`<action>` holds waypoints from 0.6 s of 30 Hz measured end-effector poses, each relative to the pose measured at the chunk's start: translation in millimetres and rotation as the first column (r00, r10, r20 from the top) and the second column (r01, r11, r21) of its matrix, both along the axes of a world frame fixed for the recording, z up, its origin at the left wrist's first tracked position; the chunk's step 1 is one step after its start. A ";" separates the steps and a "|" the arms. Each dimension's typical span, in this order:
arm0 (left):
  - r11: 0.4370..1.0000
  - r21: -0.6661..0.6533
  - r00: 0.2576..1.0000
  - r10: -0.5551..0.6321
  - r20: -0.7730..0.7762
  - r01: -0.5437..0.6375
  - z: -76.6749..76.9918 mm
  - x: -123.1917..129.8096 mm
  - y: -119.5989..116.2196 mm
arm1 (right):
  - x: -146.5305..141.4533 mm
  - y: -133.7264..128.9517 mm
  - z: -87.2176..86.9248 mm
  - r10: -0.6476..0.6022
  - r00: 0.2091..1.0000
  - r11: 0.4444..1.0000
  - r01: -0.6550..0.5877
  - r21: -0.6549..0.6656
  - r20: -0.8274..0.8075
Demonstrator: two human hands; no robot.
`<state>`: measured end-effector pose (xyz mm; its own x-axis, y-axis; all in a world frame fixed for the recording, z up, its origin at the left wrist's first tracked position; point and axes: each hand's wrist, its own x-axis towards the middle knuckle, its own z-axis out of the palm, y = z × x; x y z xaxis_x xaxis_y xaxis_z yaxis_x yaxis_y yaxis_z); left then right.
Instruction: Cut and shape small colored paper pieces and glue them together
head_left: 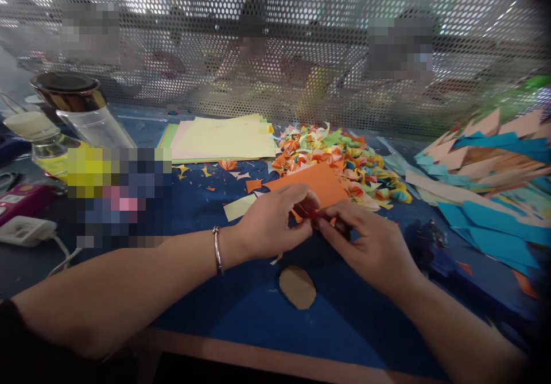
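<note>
My left hand (278, 220), with a silver bracelet at the wrist, and my right hand (365, 240) meet near the middle of the view. Their fingertips pinch a small orange paper piece (313, 215) between them, mostly hidden by the fingers. Just behind lies a flat orange sheet (321, 182). A heap of small folded paper shapes (331, 154) in mixed colours is beyond it. Below the hands, an oval tan piece (298, 287) rests on the blue table (241, 315). A pale yellow paper strip (240, 207) lies beside my left hand.
Coloured sheets (224, 137) are stacked at the back. A glass jar (92, 120), a bottle (47, 148) and a white plug (26, 231) stand or lie left. Right are blue and tan papers (495, 223) and a dark blue tool (456, 275). Perforated metal screens people behind.
</note>
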<state>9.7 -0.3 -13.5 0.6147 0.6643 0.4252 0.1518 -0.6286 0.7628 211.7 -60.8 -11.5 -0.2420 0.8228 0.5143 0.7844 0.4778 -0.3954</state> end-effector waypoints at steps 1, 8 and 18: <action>1.000 -0.009 1.000 0.001 0.004 -0.001 0.5 -0.1 -0.1 | 0.0 0.0 0.1 0.001 1.000 1.000 -0.001 0.005 0.000; 0.997 -0.075 0.999 0.034 0.011 -0.033 0.2 0.5 1.3 | 1.2 -0.1 -2.0 -0.013 1.000 1.000 0.013 -0.015 0.006; 0.987 -0.153 0.994 0.062 0.086 -0.048 -1.1 -1.3 5.6 | 1.2 -3.1 3.5 -0.026 0.999 1.000 0.025 -0.017 -0.038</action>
